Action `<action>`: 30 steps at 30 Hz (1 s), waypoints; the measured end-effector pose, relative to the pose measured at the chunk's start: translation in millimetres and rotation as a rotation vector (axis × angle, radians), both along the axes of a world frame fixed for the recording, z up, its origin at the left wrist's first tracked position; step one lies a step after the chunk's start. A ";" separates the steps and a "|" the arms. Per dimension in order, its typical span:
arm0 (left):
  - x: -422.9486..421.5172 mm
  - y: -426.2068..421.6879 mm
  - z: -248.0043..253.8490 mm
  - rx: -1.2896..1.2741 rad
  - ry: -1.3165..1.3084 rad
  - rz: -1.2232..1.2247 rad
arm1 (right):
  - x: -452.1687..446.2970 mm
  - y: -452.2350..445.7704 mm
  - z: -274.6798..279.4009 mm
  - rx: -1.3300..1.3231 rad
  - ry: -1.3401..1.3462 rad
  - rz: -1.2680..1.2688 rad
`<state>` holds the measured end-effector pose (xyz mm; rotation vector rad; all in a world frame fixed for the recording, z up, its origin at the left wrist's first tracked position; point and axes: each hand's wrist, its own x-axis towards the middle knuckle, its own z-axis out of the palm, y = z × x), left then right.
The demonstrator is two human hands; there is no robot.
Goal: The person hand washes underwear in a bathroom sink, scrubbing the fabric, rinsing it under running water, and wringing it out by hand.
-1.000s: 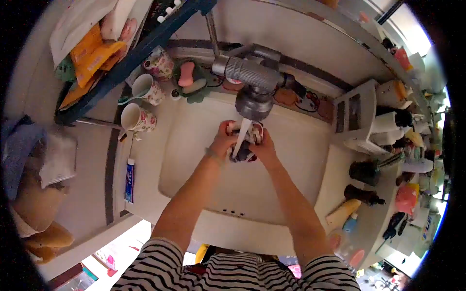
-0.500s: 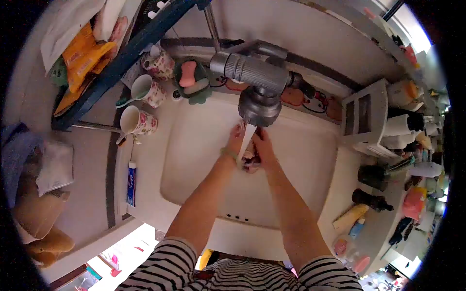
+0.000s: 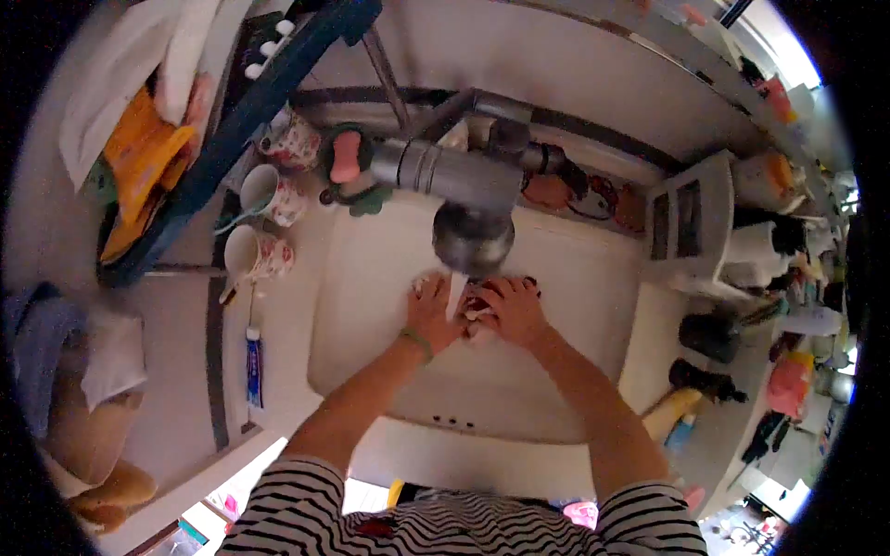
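Under the tap (image 3: 473, 236), a white stream of water (image 3: 457, 296) falls between my hands. A small, wet, crumpled piece of cloth (image 3: 477, 320), dark red and pale pink, lies bunched low in the basin. My left hand (image 3: 432, 313), with a green band at its wrist, grips the cloth's left side; pale bits show at its fingertips. From the right, my right hand (image 3: 515, 310) has its fingers bent over the cloth, and a dark bit shows beyond them. The hands hide much of the cloth.
White basin walls (image 3: 362, 371) surround my hands. Floral cups (image 3: 255, 255), a toothpaste tube (image 3: 254, 371) and a pink soap bar (image 3: 345, 156) stand or lie to the left. On the right are a small white cabinet (image 3: 695, 222) and several bottles. The large grey tap body (image 3: 454, 171) overhangs the basin.
My hands have moved apart sideways, with the cloth between them now more in view. The whole view has shifted slightly, and the tap appears further left and lower.
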<state>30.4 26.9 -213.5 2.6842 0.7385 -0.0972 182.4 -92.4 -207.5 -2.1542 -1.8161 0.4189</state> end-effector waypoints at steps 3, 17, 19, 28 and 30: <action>21.6 14.7 -44.4 0.067 -0.105 -0.054 | 4.5 38.2 -11.0 -0.303 0.007 -0.184; -7.5 -7.0 16.1 0.285 -0.253 -0.258 | -29.6 -21.5 8.6 0.193 -0.073 -0.105; -6.7 -7.1 -17.2 0.123 -0.023 -0.237 | -23.3 -7.9 -7.3 0.154 -0.023 -0.061; 58.8 46.1 14.5 -0.490 -0.556 0.071 | 21.5 62.3 3.9 -0.218 0.156 -0.470; 40.9 36.8 29.1 -0.406 -0.356 0.073 | 10.3 35.1 15.1 -0.039 0.487 -0.430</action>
